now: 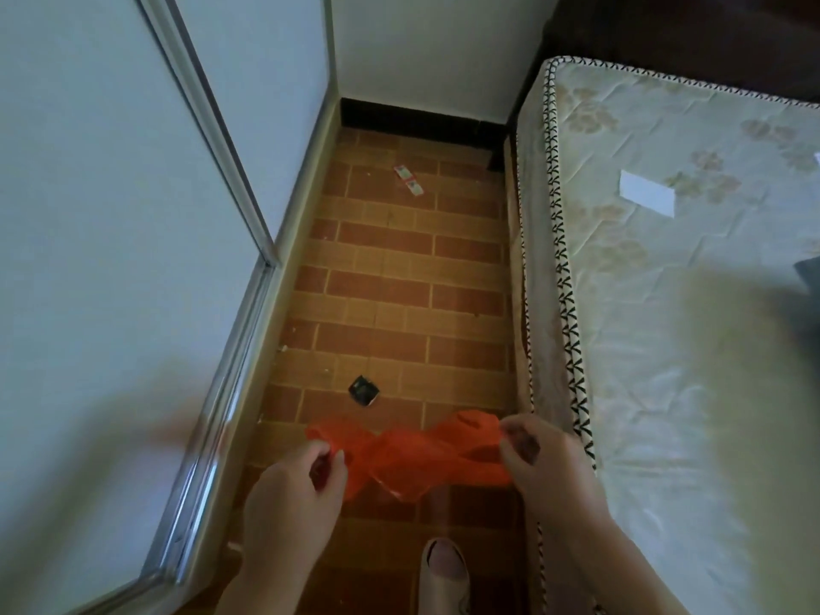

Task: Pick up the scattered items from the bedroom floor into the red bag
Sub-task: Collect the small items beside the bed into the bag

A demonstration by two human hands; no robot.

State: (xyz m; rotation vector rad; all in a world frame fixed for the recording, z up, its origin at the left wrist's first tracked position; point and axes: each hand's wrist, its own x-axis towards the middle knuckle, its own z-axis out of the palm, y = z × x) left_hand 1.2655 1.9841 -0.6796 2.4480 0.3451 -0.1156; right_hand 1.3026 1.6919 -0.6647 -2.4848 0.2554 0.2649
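Note:
A thin red plastic bag (pixel 417 454) is stretched between my two hands above the brick-patterned floor. My left hand (pixel 297 490) pinches its left end and my right hand (pixel 537 459) pinches its right end. A small black wrapper (pixel 364 390) lies on the floor just beyond the bag. Farther off, near the far wall, lies a red-and-white packet strip (pixel 409 180). A few tiny white scraps (pixel 282 348) sit by the left skirting.
The floor strip is narrow: a white wardrobe with a metal-framed sliding door (pixel 213 304) on the left, a bare mattress (pixel 665 304) on the right with a white paper (pixel 647 193) on it. My foot (pixel 446 570) stands below the bag.

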